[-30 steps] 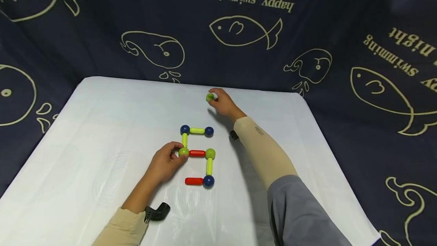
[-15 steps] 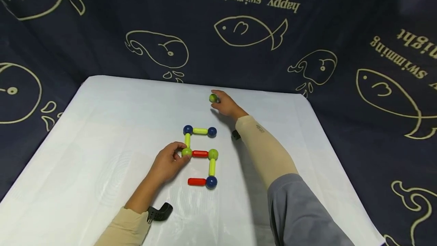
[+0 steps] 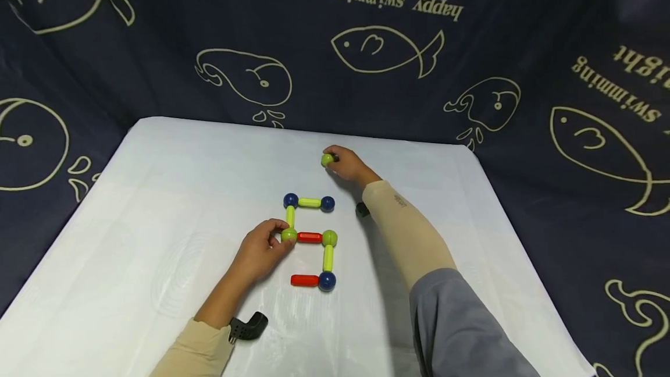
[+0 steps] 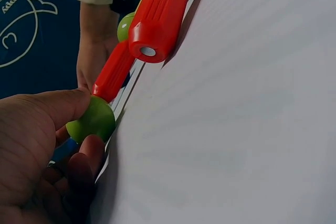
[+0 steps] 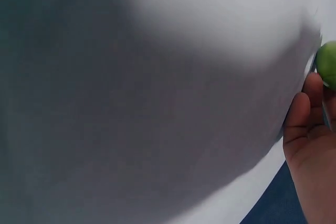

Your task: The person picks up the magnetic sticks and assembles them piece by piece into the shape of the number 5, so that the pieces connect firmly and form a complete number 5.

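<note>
In the head view a flat S-shaped chain of magnetic sticks and balls lies on the table. My left hand (image 3: 260,249) pinches the green ball (image 3: 289,235) at its left corner between thumb and fingers. A red stick (image 3: 310,238) joins this ball to another green ball (image 3: 329,238). At the near end lie a blue ball (image 3: 327,281) and a red stick with a free end (image 4: 149,38). Beyond the chain, my right hand (image 3: 348,163) holds a loose green ball (image 3: 327,160) by the fingertips. Something dark beside that ball is too small to identify.
A white sheet covers the table (image 3: 199,162). Behind it hangs a dark blue curtain (image 3: 303,4) printed with fish and whales. Two blue balls, one of them a corner ball (image 3: 291,201), and a yellow-green stick (image 3: 309,203) form the chain's far side.
My right hand has come slightly nearer the chain with its green ball, its fingers looser half a second ago. The left hand keeps its pinch. The head view has shifted a little.
</note>
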`<state>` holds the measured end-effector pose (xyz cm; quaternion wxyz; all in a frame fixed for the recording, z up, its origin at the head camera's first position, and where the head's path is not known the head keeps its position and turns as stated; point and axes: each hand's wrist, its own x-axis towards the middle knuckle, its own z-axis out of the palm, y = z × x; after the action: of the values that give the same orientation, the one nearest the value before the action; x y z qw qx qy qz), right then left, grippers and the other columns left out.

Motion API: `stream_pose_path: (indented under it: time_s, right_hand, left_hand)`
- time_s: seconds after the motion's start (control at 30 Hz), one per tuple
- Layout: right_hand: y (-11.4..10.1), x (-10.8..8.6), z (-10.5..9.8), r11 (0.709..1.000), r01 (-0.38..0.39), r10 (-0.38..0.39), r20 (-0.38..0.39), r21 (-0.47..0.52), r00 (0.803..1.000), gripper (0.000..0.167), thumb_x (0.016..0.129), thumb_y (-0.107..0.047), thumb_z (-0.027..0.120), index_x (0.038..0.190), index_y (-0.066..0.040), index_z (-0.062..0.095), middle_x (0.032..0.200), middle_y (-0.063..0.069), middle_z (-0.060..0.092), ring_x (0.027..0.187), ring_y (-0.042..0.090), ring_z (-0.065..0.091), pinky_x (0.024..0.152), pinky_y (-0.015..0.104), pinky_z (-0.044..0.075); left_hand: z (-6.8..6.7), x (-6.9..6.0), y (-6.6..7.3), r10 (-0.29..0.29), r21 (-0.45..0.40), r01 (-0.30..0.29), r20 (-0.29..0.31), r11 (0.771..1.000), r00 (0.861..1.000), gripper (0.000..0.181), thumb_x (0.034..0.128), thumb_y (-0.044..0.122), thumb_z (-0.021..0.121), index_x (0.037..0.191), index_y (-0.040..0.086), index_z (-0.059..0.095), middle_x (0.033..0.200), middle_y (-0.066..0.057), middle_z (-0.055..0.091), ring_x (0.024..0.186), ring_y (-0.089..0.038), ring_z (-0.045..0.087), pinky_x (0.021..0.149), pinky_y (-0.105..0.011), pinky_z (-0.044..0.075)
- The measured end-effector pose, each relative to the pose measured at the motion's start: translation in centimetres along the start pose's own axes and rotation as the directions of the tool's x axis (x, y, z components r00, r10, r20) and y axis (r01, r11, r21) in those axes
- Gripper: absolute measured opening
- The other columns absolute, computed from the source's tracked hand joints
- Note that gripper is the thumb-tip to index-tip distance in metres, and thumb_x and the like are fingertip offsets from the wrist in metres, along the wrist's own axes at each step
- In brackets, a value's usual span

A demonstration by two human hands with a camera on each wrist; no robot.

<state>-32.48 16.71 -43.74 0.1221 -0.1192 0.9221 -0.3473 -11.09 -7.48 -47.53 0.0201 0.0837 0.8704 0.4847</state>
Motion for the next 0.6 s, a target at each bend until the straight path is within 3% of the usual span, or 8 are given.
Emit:
stream_pose_path:
  time_s: [0.23, 0.4, 0.6]
  right_hand:
    - [0.0, -1.3, -0.2, 0.998, 0.001, -0.003, 0.025, 0.069, 1.000, 0.030, 0.099, -0.014, 0.061, 0.128, -0.013, 0.058, 0.131, 0.007, 0.055, 0.116, 0.025, 0.055, 0.086, 0.037, 0.050]
    - [-0.6, -3.1, 0.0, 0.994, 0.033, -0.037, 0.041, 0.108, 0.998, 0.030, 0.098, -0.015, 0.063, 0.127, -0.015, 0.059, 0.127, 0.007, 0.056, 0.104, 0.023, 0.060, 0.080, 0.036, 0.049]
    - [-2.1, -5.5, 0.3, 0.983, 0.106, -0.116, 0.057, 0.150, 0.992, 0.033, 0.098, -0.018, 0.064, 0.130, -0.014, 0.058, 0.125, 0.004, 0.057, 0.098, 0.019, 0.061, 0.081, 0.035, 0.049]
  left_hand:
    - [-0.1, 0.1, 0.0, 0.004, 0.010, -0.004, 0.000, 1.000, 1.000, 0.031, 0.0886, 0.019, 0.076, 0.116, 0.009, 0.064, 0.083, -0.001, 0.058, 0.068, -0.014, 0.050, 0.058, -0.029, 0.042]
    - [-0.2, 0.1, 0.2, 0.001, 0.013, -0.001, 0.010, 1.000, 1.000, 0.032, 0.0889, 0.020, 0.075, 0.116, 0.009, 0.064, 0.081, -0.001, 0.057, 0.068, -0.016, 0.050, 0.059, -0.030, 0.042]
    - [-0.2, 0.0, 0.1, 0.009, 0.012, -0.009, 0.009, 1.000, 1.000, 0.032, 0.0898, 0.021, 0.074, 0.117, 0.009, 0.063, 0.085, -0.001, 0.058, 0.070, -0.016, 0.051, 0.060, -0.031, 0.042]
